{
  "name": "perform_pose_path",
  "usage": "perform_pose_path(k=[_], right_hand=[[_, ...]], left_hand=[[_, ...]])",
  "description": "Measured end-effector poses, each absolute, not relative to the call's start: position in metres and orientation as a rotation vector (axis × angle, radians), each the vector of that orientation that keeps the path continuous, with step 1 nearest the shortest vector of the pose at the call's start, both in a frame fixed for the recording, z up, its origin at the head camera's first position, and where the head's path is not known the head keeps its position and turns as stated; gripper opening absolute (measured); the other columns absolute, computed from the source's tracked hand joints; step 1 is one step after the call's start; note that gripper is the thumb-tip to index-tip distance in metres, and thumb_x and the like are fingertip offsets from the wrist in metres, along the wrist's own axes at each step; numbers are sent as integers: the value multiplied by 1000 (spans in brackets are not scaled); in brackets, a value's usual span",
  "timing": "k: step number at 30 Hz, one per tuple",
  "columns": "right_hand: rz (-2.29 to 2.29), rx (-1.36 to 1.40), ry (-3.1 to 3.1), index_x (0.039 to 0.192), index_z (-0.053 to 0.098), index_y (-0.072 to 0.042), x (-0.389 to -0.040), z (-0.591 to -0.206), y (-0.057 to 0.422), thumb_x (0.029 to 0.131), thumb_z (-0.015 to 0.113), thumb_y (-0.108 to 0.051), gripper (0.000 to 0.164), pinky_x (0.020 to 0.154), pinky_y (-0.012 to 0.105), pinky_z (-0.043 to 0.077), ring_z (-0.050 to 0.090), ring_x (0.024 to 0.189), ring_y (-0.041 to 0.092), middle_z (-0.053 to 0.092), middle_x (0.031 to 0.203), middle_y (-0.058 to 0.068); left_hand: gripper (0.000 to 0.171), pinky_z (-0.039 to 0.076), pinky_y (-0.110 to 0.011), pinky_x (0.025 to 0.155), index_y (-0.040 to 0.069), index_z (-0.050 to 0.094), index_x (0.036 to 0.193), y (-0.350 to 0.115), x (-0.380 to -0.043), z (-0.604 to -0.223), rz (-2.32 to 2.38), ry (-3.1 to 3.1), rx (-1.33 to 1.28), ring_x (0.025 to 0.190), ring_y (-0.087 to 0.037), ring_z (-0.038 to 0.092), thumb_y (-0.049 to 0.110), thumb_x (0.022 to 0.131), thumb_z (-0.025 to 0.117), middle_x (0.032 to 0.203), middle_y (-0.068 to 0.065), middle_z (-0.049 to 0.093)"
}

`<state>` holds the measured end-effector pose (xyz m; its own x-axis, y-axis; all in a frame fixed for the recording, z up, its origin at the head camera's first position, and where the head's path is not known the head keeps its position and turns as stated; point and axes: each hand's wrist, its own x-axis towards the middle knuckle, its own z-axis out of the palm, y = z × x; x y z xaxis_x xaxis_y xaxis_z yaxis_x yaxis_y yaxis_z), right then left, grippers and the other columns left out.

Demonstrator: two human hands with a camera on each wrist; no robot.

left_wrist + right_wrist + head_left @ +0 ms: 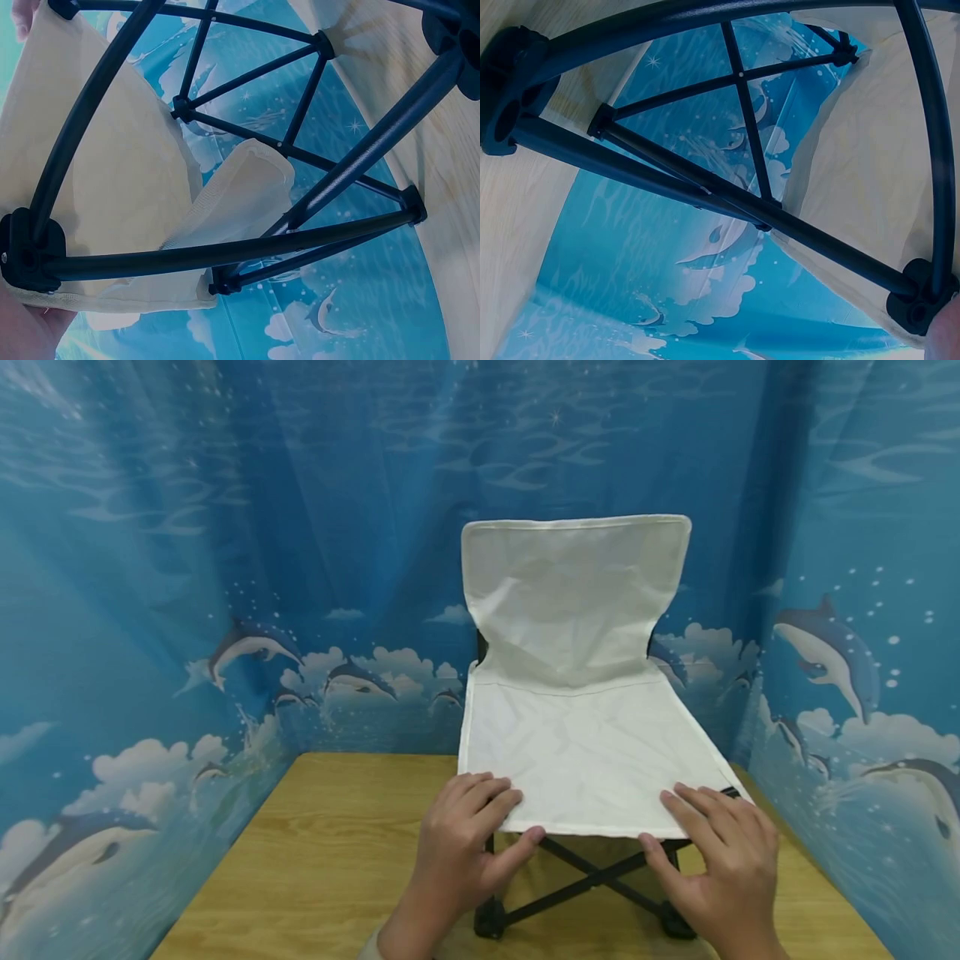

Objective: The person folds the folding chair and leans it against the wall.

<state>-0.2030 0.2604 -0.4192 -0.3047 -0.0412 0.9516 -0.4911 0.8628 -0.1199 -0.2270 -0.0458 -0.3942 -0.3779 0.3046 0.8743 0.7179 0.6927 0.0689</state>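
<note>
A small folding chair (585, 752) with a white fabric seat and backrest stands unfolded on a wooden table, backrest at the far side. My left hand (468, 835) rests on the seat's front left corner, fingers on the fabric and thumb by the front edge. At the front right corner, my right hand (723, 852) lies the same way, its thumb near the edge. Dark crossed legs (596, 877) show under the seat. From below, the wrist views show the frame's tubes (187, 255) and a corner joint (919, 300) close to the right hand.
The light wooden tabletop (322, 860) extends to the left of the chair. A blue curtain (360, 527) printed with dolphins and clouds surrounds the table at the back and both sides. The backrest (577, 585) stands in front of the back curtain.
</note>
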Motion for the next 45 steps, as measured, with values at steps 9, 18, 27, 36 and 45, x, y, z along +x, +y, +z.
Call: perform_pose_path(k=[9, 18, 27, 36, 45], right_hand=[[464, 402, -1839, 114, 82, -8, -204, -422, 256, 98, 59, -68, 66, 118, 28, 27, 63, 107, 42, 77, 111, 20], [466, 418, -1823, 114, 82, -8, -205, -421, 252, 98, 60, -68, 65, 118, 26, 27, 63, 106, 41, 78, 111, 19], [465, 416, -1816, 113, 82, -8, -205, -420, 250, 98, 60, -68, 65, 118, 27, 27, 63, 106, 42, 78, 110, 20], [463, 413, -1827, 114, 82, -9, -205, -421, 247, 98, 60, -68, 65, 116, 29, 28, 63, 106, 41, 78, 111, 19], [468, 401, -1840, 114, 82, -9, -204, -420, 243, 98, 59, -69, 66, 117, 31, 29, 63, 107, 41, 78, 112, 20]], left_hand=[[40, 59, -45, 99, 23, 82, 110, -51, -226, -396, -552, -1991, -772, 110, -18, 72, 59, 96, 72, 113, 3, 79], [39, 60, -47, 98, 22, 82, 111, -55, -226, -396, -561, -1974, -776, 108, -19, 73, 56, 96, 74, 113, 2, 80], [38, 60, -46, 98, 22, 82, 111, -57, -226, -396, -567, -1964, -780, 109, -19, 73, 56, 95, 74, 113, 2, 79], [40, 59, -46, 99, 22, 82, 111, -59, -225, -396, -564, -1969, -764, 109, -18, 72, 57, 96, 73, 113, 2, 79], [40, 60, -46, 98, 21, 82, 110, -62, -225, -395, -561, -1965, -764, 109, -19, 73, 57, 95, 74, 113, 2, 80]])
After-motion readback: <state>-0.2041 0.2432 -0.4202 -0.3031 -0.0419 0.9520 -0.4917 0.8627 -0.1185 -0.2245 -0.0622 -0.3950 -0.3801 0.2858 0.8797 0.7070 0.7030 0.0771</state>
